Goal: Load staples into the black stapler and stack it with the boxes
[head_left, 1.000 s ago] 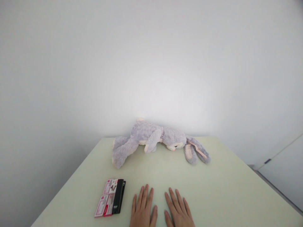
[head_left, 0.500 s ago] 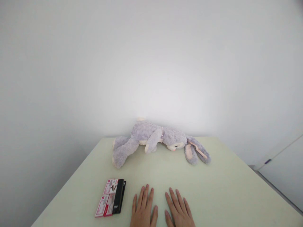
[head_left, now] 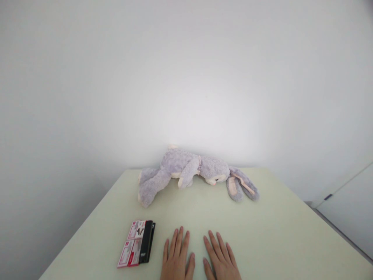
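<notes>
Both hands lie flat, palms down, on the pale green surface (head_left: 276,233) at its near edge, side by side and just apart. The left hand (head_left: 176,258) has its fingers (head_left: 178,241) stretched out straight and slightly spread, holding nothing; the thumb lies along the inner side, close to the other hand. The right hand (head_left: 222,259) rests the same way, fingers (head_left: 217,243) extended and fanned a little, pointing away and slightly to the left, also with nothing in its grasp. Just to the left of the left hand, near but not touching it, lies a small flat packet (head_left: 136,249) with pink-and-white printed panels and a black strip along its right side; it may be a stack of two or three slim packs set edge to edge, but the print is too small to read and the seams are hard to make out. Farther back, near the far edge of the surface and close to the white wall (head_left: 186,77), a grey plush rabbit (head_left: 186,169) lies on its side, legs stretched to the left, head to the right, with its long pink-lined ears (head_left: 240,186) trailing toward the right. The rabbit is well apart from both hands. At the far right, below the level of the surface, part of a white cabinet panel (head_left: 349,210) with a small dark handle shows
</notes>
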Tool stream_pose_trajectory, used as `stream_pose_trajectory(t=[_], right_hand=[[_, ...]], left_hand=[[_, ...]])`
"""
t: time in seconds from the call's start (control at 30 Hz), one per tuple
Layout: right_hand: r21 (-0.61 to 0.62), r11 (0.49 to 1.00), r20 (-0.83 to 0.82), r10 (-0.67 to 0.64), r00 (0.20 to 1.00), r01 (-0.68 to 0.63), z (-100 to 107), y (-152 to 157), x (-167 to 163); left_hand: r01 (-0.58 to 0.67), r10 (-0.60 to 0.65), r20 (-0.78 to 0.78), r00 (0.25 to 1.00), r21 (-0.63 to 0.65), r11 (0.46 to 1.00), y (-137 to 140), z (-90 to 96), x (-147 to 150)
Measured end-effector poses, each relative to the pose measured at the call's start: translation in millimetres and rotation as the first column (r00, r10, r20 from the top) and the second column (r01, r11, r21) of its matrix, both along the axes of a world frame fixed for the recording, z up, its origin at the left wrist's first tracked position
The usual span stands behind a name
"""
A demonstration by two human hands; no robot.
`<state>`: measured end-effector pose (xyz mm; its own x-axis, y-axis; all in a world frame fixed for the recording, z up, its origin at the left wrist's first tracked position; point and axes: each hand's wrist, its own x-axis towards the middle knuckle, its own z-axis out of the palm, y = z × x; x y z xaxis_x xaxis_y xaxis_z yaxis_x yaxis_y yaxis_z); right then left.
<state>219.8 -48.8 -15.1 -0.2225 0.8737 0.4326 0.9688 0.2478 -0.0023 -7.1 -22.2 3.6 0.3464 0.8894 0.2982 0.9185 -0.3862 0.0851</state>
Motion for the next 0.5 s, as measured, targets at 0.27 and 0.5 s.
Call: stream_pose_trajectory(t=[0.27,0.5], right_hand=[[-0.001,1.0,-0.009,0.015,1.0,-0.015,-0.1,0.2,0.4],[-0.067,0.998,-0.14,-0.006,0.99,-0.003,-0.6,-1.1,-2.9]], left_hand=[[-0.002,0.002,-0.009,1.0,0.003,1.0,-0.4,-3.3,0.9],[0.007,-0.006,-0.004,1.0,0.098,0.995,-1.3,0.3,0.3]])
